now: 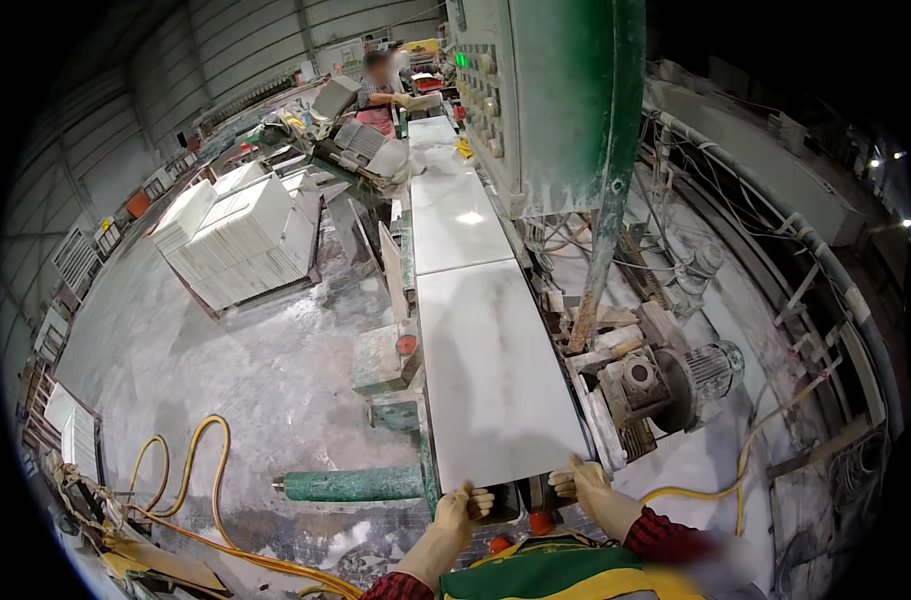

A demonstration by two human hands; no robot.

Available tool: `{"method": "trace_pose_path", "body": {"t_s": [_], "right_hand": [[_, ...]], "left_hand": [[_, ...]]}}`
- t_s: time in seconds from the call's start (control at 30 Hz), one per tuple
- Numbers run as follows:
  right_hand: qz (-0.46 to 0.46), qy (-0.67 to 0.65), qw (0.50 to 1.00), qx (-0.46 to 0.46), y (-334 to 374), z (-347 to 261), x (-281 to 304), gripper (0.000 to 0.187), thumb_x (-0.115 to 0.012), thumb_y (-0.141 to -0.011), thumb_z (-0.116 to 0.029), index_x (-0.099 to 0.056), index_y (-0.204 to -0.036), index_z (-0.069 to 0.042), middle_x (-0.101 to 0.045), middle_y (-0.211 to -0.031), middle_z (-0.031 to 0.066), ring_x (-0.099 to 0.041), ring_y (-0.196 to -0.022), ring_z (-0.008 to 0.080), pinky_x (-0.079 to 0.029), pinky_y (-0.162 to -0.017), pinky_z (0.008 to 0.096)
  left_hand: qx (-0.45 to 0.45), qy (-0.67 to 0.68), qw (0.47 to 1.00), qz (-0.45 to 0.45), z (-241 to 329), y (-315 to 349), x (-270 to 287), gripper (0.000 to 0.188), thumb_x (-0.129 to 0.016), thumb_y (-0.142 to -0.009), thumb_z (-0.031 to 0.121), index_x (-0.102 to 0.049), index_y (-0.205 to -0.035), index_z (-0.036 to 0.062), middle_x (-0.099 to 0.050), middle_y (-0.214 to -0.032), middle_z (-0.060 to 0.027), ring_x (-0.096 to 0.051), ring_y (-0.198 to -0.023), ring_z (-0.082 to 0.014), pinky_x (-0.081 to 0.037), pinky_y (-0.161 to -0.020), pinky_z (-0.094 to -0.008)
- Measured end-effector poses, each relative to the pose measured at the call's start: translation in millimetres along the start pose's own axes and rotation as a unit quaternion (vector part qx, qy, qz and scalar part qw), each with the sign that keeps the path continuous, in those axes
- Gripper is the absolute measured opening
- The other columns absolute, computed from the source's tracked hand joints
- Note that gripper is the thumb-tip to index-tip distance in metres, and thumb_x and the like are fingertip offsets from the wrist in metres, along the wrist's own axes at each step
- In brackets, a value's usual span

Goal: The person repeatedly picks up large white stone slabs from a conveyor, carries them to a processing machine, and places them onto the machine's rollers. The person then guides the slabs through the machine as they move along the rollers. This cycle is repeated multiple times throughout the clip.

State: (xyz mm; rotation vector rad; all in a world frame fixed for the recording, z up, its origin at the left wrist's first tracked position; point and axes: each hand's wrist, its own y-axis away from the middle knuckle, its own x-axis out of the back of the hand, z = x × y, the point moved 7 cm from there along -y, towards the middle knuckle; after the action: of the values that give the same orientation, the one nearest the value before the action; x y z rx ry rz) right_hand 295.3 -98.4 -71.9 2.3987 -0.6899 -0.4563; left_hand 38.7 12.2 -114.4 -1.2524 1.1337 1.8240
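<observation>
A white polished stone slab with a faint brownish vein lies flat on the roller line in front of me. At its near left corner, my left hand is closed on the edge, the thumb at the top and the fingers curled below. My right hand grips the same near edge towards the right corner in a like way. Beyond this slab a second white slab follows, with a thin seam between the two. Red round knobs show just below the near edge, between my hands.
A dusty motor and gearbox sit close on the right, under a green control cabinet. Left stand a green roller, a red button box and stacked slabs. Yellow hoses cross the floor. A person works at the far end.
</observation>
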Motion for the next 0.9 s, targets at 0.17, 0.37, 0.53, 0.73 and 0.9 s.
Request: {"method": "trace_pose_path", "body": {"t_s": [0.17, 0.37, 0.53, 0.73, 0.9], "right_hand": [[0.016, 0.000, 1.000, -0.005, -18, 2, 5, 0.071, -0.045, -0.114, -0.055, -0.079, -0.104, 0.007, -0.082, -0.096, 0.0161, -0.074, -0.065, 0.0233, -0.063, -0.063, 0.0339], [-0.060, -0.027, 0.998, 0.007, -23, 1, 5, 0.065, -0.055, -0.111, -0.055, -0.077, -0.108, 0.006, -0.082, -0.102, 0.0180, -0.077, -0.075, 0.0225, -0.065, -0.070, 0.0343], [-0.152, -0.110, 0.981, 0.047, -44, 15, 14, 0.074, -0.050, -0.111, -0.060, -0.076, -0.110, 0.008, -0.081, -0.101, 0.0192, -0.077, -0.075, 0.0250, -0.065, -0.073, 0.0366], [-0.099, 0.085, 0.984, 0.119, -5, -41, -9, 0.077, -0.048, -0.110, -0.065, -0.077, -0.109, 0.006, -0.080, -0.092, 0.0147, -0.075, -0.073, 0.0224, -0.064, -0.069, 0.0351], [-0.225, 0.188, 0.956, -0.021, 24, 6, -32, 0.081, -0.047, -0.109, -0.068, -0.080, -0.103, 0.006, -0.079, -0.089, 0.0179, -0.075, -0.072, 0.0237, -0.063, -0.070, 0.0357]], "left_hand": [[-0.072, -0.231, 0.938, 0.246, 21, 11, -24, 0.040, -0.053, -0.115, 0.033, -0.063, -0.115, -0.0057, -0.074, -0.106, -0.0178, -0.070, -0.082, -0.0196, -0.059, -0.073, -0.0300], [-0.059, -0.267, 0.922, 0.276, 25, 13, -30, 0.042, -0.054, -0.115, 0.036, -0.064, -0.117, -0.0042, -0.077, -0.106, -0.0175, -0.074, -0.085, -0.0217, -0.061, -0.075, -0.0324], [-0.016, -0.328, 0.899, 0.289, 31, 8, -35, 0.047, -0.050, -0.116, 0.041, -0.068, -0.119, -0.0021, -0.079, -0.107, -0.0164, -0.075, -0.087, -0.0221, -0.062, -0.078, -0.0343], [-0.075, -0.490, 0.845, 0.202, 43, 33, -75, 0.057, -0.048, -0.115, 0.048, -0.070, -0.119, -0.0050, -0.080, -0.105, -0.0158, -0.076, -0.090, -0.0250, -0.063, -0.083, -0.0362], [-0.033, -0.431, 0.864, 0.259, 11, 130, -47, 0.063, -0.050, -0.114, 0.051, -0.070, -0.122, -0.0075, -0.079, -0.110, -0.0212, -0.078, -0.097, -0.0285, -0.063, -0.088, -0.0382]]}}
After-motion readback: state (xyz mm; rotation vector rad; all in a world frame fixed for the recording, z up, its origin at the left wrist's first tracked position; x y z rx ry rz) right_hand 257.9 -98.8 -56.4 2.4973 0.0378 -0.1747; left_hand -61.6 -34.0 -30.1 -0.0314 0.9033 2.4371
